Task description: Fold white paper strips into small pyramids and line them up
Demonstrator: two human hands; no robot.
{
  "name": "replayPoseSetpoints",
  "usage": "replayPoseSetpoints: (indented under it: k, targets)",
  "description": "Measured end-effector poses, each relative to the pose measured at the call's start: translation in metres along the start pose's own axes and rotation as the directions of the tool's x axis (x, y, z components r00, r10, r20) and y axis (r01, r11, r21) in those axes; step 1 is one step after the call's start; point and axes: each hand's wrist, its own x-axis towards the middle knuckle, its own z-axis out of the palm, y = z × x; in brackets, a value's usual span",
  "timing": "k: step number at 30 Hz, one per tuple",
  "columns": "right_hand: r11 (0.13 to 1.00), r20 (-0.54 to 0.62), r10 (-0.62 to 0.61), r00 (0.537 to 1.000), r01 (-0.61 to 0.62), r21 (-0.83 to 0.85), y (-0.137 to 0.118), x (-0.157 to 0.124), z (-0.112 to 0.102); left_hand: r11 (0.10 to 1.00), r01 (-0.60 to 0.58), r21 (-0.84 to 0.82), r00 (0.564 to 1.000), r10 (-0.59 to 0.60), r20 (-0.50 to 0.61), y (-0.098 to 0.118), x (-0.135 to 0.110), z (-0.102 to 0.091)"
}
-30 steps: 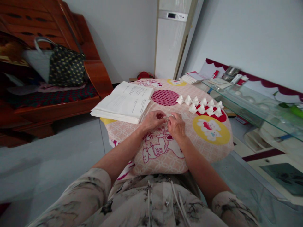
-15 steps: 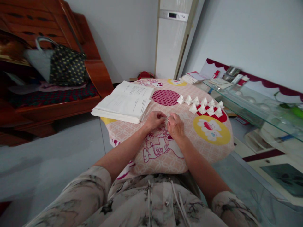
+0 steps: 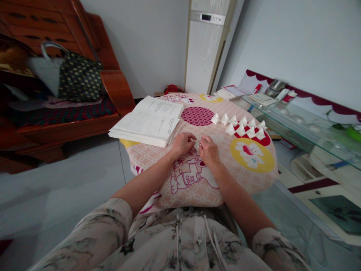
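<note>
My left hand and my right hand face each other low over the middle of a round table, a small gap between their fingertips. A thin white edge of folded paper shows at the pinched fingers of my right hand. The fingers of my left hand are pinched too, with a tiny white bit at their tips. Beyond my right hand lie pale paper pieces, partly covered by it. Several white folded paper pyramids stand in two rows farther right.
A thick stack of printed sheets lies on the patterned tablecloth, left of my hands. A glass-topped stand holding small items adjoins the table's right side. A wooden bench with bags stands at left.
My fingertips have drawn slightly apart, opening a small gap between the hands. The paper pyramids and the stack of sheets stay where they were.
</note>
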Motion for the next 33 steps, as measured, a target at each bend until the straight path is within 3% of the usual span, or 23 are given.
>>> replayPoseSetpoints:
  k: [10,17,23,33]
  targets:
    - [0.974,0.029,0.057,0.998,-0.062,0.216,0.014,0.006,0.008,0.997,-0.074,0.031,0.995,0.072,0.074,-0.005,0.004,-0.005]
    - [0.969,0.067,0.128,0.99,-0.139,0.206,0.017,0.008,0.007,0.971,-0.139,0.192,0.989,0.128,0.072,-0.001,-0.001,-0.001]
    - [0.965,0.101,0.145,0.984,-0.163,0.205,0.017,0.008,0.005,0.927,-0.328,0.181,0.944,0.328,0.029,0.005,-0.004,0.009]
    - [0.979,0.053,0.156,0.986,-0.161,0.128,0.016,0.006,0.008,0.924,-0.203,0.323,0.979,0.192,0.067,0.012,-0.006,0.015]
